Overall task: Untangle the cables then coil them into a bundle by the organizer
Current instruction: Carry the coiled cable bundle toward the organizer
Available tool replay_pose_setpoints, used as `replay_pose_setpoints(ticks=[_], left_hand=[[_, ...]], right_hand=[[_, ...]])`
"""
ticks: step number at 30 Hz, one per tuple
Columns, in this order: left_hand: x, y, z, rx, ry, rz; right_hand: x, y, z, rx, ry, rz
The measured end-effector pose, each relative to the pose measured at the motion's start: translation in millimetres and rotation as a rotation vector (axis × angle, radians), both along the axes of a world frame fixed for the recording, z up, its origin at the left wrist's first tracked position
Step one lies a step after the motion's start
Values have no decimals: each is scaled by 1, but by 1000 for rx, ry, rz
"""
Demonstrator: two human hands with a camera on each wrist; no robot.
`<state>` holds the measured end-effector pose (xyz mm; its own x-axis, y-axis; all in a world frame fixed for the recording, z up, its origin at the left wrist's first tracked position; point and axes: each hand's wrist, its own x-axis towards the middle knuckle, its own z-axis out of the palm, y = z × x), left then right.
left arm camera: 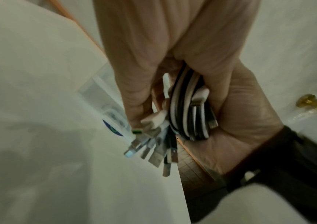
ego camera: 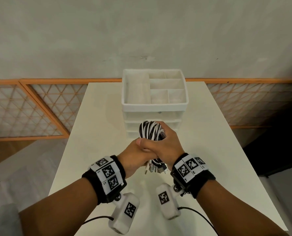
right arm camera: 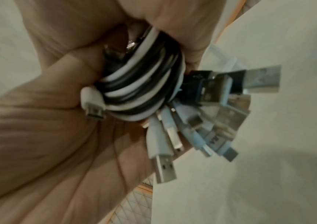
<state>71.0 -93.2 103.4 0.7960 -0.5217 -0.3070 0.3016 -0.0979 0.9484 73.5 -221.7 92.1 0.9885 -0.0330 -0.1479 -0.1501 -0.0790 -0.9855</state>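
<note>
A coiled bundle of black and white cables (ego camera: 150, 132) is held upright above the white table (ego camera: 210, 142), just in front of the white organizer (ego camera: 154, 105). My right hand (ego camera: 165, 142) wraps around the middle of the coil. My left hand (ego camera: 136, 150) grips the same bundle from the left, its thumb lying over the right hand. Several USB connectors (ego camera: 156, 169) hang out below the hands. In the left wrist view the cables (left arm camera: 184, 106) run between curled fingers, plugs (left arm camera: 154, 151) fanning downward. In the right wrist view the coil (right arm camera: 140, 91) sits in the palm, with plugs (right arm camera: 221, 113) splayed to the right.
The organizer has open compartments on top and clear drawers (ego camera: 152, 123) below, and stands at the table's far middle. Orange-framed lattice panels (ego camera: 31, 108) line the wall at left and right. The table's edges drop off on both sides. A brass door handle (left arm camera: 316, 103) shows in the left wrist view.
</note>
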Motion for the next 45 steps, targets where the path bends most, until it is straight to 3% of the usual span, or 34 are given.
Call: replay_pose_setpoints(ticks=[3, 6, 8, 10, 13, 16, 22, 28, 30, 32, 35, 38, 40, 45], left_hand=[[8, 5, -5, -110, 101, -122], [25, 13, -12, -87, 193, -170], [40, 13, -17, 10, 254, -44], [57, 5, -25, 48, 351, 185], [79, -16, -36, -69, 525, 483], [94, -37, -45, -140, 618, 592], [95, -49, -55, -278, 720, 525], [39, -31, -70, -166, 769, 352], [23, -20, -65, -64, 718, 252], [18, -12, -50, 67, 562, 119], [23, -4, -28, 218, 152, 94], [32, 6, -28, 572, -185, 31], [32, 11, -35, 760, -254, -130], [19, 9, -44, 845, -339, -263]], right_hand=[[9, -10, -8, -21, 5, -34], [23, -31, -22, -55, 38, -158], [32, -46, -30, -80, 64, -226], [37, -58, -34, -90, 81, -268], [41, -67, -38, -93, 78, -310], [40, -71, -41, -99, 62, -317], [28, -76, -36, -105, 25, -333], [21, -84, -9, -90, -55, -316], [25, -82, 5, -102, -108, -298], [31, -77, 16, -162, -153, -267], [42, -63, 26, -287, -200, -193], [52, -44, 30, -436, -213, -86], [59, -34, 27, -498, -208, -24], [76, -16, 12, -655, -164, 84]])
